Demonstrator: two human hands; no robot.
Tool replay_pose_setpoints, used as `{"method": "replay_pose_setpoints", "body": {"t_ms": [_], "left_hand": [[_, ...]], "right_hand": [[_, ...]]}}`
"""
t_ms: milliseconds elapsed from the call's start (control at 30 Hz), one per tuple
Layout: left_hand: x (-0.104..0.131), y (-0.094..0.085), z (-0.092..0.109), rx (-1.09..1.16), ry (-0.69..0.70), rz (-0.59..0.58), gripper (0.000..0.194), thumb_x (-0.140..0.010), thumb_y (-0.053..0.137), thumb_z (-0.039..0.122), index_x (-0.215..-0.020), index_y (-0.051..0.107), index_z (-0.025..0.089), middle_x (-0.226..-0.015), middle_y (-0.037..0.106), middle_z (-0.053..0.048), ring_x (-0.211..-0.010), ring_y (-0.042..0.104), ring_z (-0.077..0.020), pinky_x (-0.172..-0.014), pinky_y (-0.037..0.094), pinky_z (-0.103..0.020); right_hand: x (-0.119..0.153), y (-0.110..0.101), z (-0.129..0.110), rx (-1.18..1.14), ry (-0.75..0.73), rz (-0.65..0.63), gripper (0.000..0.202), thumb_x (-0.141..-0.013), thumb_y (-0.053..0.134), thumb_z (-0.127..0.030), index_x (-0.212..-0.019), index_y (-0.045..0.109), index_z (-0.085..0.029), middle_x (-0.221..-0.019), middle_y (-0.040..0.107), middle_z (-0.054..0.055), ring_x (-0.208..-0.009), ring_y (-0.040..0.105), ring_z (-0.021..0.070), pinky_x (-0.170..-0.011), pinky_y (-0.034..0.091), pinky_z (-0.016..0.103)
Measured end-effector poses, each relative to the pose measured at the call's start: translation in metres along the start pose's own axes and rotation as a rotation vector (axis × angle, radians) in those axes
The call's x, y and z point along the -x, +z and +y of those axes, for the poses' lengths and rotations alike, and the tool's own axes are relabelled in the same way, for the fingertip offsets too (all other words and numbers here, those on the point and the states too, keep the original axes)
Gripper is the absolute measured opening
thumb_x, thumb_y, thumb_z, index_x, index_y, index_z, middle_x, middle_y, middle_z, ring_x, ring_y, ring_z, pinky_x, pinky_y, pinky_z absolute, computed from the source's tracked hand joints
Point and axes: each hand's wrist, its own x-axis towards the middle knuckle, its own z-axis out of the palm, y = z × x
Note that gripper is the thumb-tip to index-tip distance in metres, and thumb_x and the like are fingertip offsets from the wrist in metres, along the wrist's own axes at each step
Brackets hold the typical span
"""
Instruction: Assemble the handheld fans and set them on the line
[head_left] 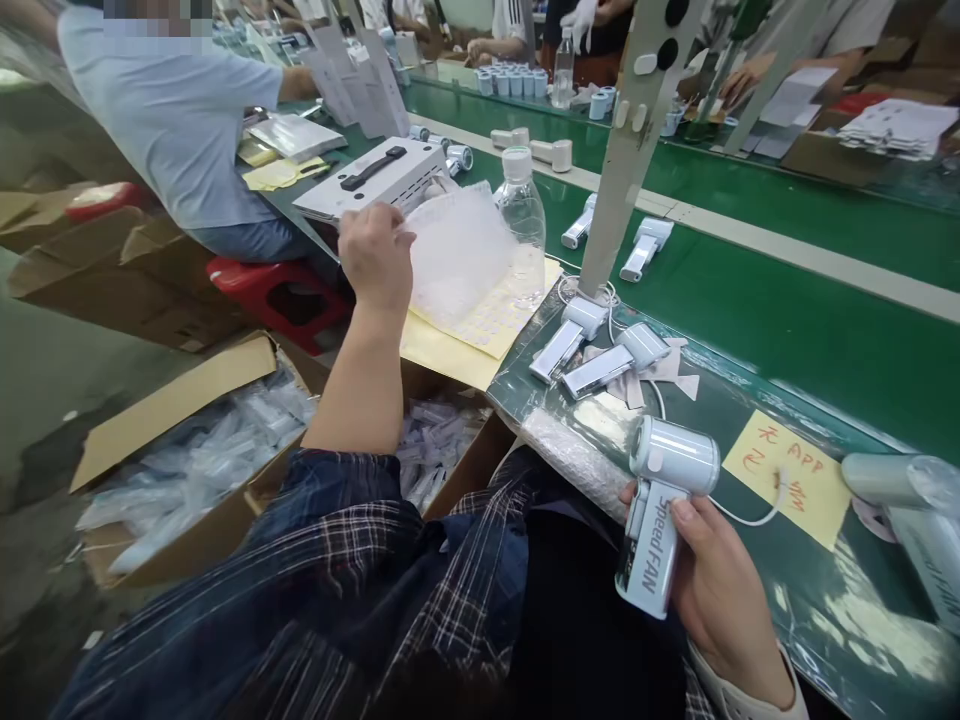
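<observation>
My left hand (pixel 377 255) is closed in a pinch on the edge of a translucent white sheet (pixel 457 250), which lies over yellow sticker sheets (pixel 491 325) at the bench edge. A clear plastic bottle (pixel 523 215) stands against the sheet's right side. Low on the right, my right hand (pixel 716 570) grips a light blue handheld fan (pixel 660 510) marked "Speed FAN", its head up and its handle down. Two similar fans (pixel 570 340) (pixel 619 362) lie on the bench just beyond it, among white paper scraps and a white cable.
A yellow note (pixel 795 475) and another fan (pixel 900 485) lie at the right. A metal post (pixel 626 150) rises from the bench beside the green conveyor (pixel 787 300). Boxes of bagged parts (pixel 202 460) stand below left. A person in light blue (pixel 172 110) sits at the upper left.
</observation>
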Motion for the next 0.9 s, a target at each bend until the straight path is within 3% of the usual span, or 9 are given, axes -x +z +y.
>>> {"method": "replay_pose_setpoints", "body": {"t_ms": [100,200,267,367,533,633,733,800,900], "left_hand": [[0.041,-0.013,0.051,0.155,0.142,-0.079,0.035,-0.08,0.088,0.022,-0.089,0.055,0.021,-0.09,0.062,0.001,-0.089,0.054,-0.018,-0.092,0.053,-0.042],[0.129,-0.017,0.121,0.35,0.479,-0.549,0.022,-0.092,0.077,0.03,-0.091,0.057,0.02,-0.087,0.061,0.0,-0.075,0.052,-0.0143,-0.073,0.05,-0.031],[0.187,-0.014,0.158,0.405,0.763,-0.849,0.015,-0.095,0.072,0.027,-0.101,0.064,0.017,-0.1,0.066,-0.006,-0.088,0.06,-0.0174,-0.079,0.052,-0.031],[0.233,-0.005,0.179,0.417,0.998,-1.056,0.025,-0.096,0.068,0.025,-0.117,0.068,0.011,-0.121,0.064,-0.015,-0.111,0.061,-0.0243,-0.1,0.053,-0.035],[0.219,0.005,0.168,0.43,1.09,-1.117,0.026,-0.099,0.057,0.015,-0.119,0.073,0.013,-0.125,0.06,-0.015,-0.113,0.058,-0.023,-0.101,0.05,-0.033],[0.206,0.003,0.168,0.36,1.222,-1.073,0.03,-0.099,0.062,0.021,-0.126,0.074,0.018,-0.116,0.062,-0.015,-0.107,0.057,-0.0268,-0.098,0.049,-0.038],[0.206,0.001,0.174,0.252,1.276,-1.099,0.04,-0.102,0.053,0.015,-0.138,0.069,0.019,-0.103,0.066,-0.013,-0.095,0.06,-0.0249,-0.091,0.049,-0.037],[0.209,-0.002,0.181,0.27,1.193,-1.165,0.042,-0.102,0.049,0.011,-0.139,0.067,0.017,-0.103,0.069,-0.012,-0.095,0.063,-0.0236,-0.089,0.05,-0.035],[0.216,-0.008,0.193,0.524,0.953,-1.249,0.035,-0.102,0.048,0.013,-0.131,0.068,0.015,-0.116,0.072,-0.012,-0.107,0.067,-0.0223,-0.096,0.052,-0.034]], "right_hand": [[0.001,-0.004,0.001,-0.02,-0.03,0.032,0.053,-0.069,0.093,-0.06,-0.102,0.078,-0.02,-0.093,0.081,0.007,-0.085,0.074,0.0215,-0.075,0.06,0.028],[0.001,-0.008,0.001,-0.037,-0.067,0.094,0.055,-0.069,0.091,-0.065,-0.097,0.078,-0.019,-0.089,0.08,0.006,-0.079,0.073,0.0187,-0.072,0.06,0.026],[0.003,-0.014,0.0,-0.052,-0.076,0.137,0.055,-0.07,0.089,-0.066,-0.095,0.078,-0.018,-0.087,0.08,0.006,-0.076,0.071,0.0173,-0.071,0.059,0.025],[0.009,-0.027,-0.003,-0.08,-0.078,0.186,0.055,-0.068,0.091,-0.063,-0.098,0.078,-0.019,-0.089,0.079,0.005,-0.077,0.07,0.0181,-0.068,0.059,0.026],[0.022,-0.052,-0.005,-0.085,-0.032,0.192,0.064,-0.055,0.1,-0.047,-0.109,0.077,-0.022,-0.099,0.077,0.004,-0.08,0.068,0.017,-0.065,0.057,0.024],[0.022,-0.057,0.004,-0.114,-0.046,0.153,0.064,-0.065,0.095,-0.053,-0.117,0.072,-0.024,-0.1,0.077,0.005,-0.082,0.069,0.0188,-0.068,0.058,0.027],[0.016,-0.058,0.015,-0.151,-0.106,0.106,0.069,-0.075,0.088,-0.061,-0.131,0.061,-0.029,-0.097,0.077,0.004,-0.088,0.071,0.0214,-0.076,0.06,0.032],[0.014,-0.059,0.02,-0.109,-0.153,0.103,0.075,-0.074,0.089,-0.059,-0.135,0.056,-0.029,-0.097,0.076,0.003,-0.089,0.07,0.0215,-0.079,0.06,0.033],[0.021,-0.068,0.023,0.123,-0.22,0.149,0.077,-0.071,0.091,-0.056,-0.133,0.057,-0.026,-0.103,0.076,0.006,-0.092,0.072,0.0248,-0.082,0.059,0.036]]}}
